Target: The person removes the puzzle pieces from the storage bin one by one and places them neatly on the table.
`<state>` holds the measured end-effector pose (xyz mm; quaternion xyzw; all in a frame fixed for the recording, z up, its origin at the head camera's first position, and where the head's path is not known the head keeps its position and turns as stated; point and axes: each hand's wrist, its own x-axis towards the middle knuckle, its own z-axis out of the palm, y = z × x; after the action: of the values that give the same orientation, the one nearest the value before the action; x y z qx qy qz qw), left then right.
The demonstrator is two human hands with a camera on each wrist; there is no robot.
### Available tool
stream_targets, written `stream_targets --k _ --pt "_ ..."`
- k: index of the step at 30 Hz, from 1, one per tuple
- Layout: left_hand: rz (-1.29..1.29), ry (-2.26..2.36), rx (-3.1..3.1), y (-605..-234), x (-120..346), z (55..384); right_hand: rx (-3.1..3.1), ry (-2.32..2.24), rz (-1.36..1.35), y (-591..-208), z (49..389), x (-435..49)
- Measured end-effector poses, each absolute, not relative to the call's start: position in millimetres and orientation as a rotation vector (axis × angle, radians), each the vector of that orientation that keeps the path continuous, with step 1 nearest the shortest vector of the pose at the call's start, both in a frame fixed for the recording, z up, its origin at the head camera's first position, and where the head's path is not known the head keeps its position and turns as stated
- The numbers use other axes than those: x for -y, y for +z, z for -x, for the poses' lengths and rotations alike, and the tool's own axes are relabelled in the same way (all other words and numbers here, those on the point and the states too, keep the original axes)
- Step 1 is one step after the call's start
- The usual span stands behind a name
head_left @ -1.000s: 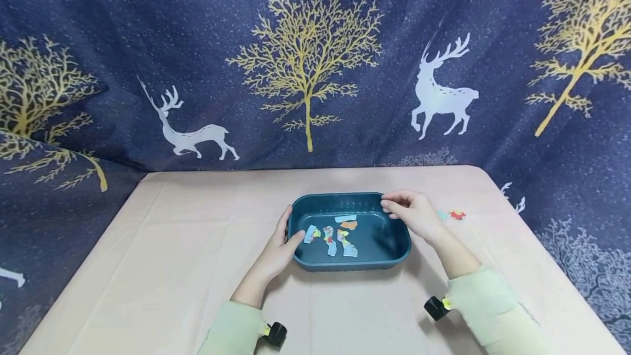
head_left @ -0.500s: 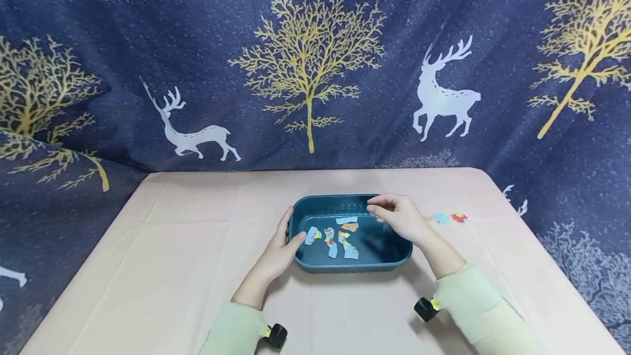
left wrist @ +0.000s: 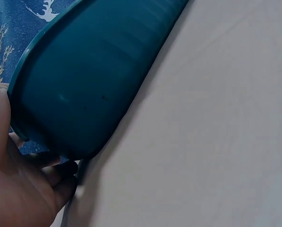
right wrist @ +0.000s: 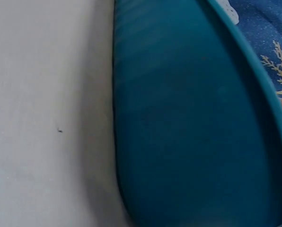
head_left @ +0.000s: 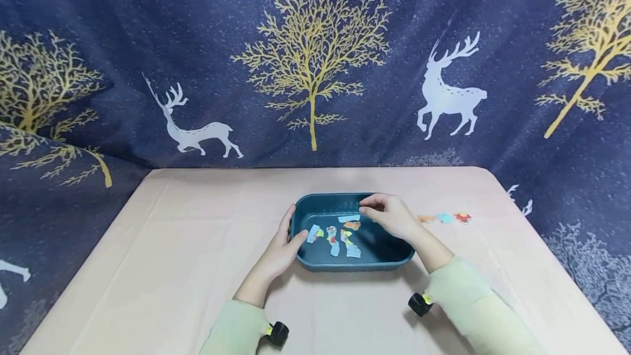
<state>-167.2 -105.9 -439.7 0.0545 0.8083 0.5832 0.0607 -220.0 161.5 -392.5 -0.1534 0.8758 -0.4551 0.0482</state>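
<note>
A dark teal oval basin (head_left: 340, 265) stands on the table, its outer wall also filling much of both wrist views. My left hand (head_left: 282, 246) grips its left end, thumb over the rim and fingers against the outside. Several torn-looking paper pieces lie inside: a pale blue strip (head_left: 349, 218), an orange piece (head_left: 352, 225) and patterned scraps (head_left: 333, 241). Over the back right of the basin hangs my right hand (head_left: 394, 217), thumb and forefinger close together with a slight gap. Nothing shows between them. The fingers are out of sight in the right wrist view.
Right of the basin, an orange cutout (head_left: 426, 218), a light blue cutout (head_left: 445, 218) and a red one (head_left: 463, 217) lie in a row on the cloth-covered table (head_left: 197, 267). A dark blue curtain (head_left: 276, 158) with trees and deer hangs behind.
My right hand has moved left from the basin's right rim to above its inside, uncovering the orange and light blue cutouts on the table. My left hand keeps its grip on the basin.
</note>
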Motion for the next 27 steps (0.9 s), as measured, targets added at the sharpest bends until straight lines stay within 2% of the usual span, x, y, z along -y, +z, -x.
stream_targets --k 12,27 --pt "-0.15 1.741 -2.462 -440.5 106.0 166.9 -2.751 -1.134 0.562 -405.1 222.9 -154.9" --pt "-0.157 1.735 -2.467 -438.6 106.8 167.1 -2.807 -0.882 0.526 -409.0 222.7 -148.5"
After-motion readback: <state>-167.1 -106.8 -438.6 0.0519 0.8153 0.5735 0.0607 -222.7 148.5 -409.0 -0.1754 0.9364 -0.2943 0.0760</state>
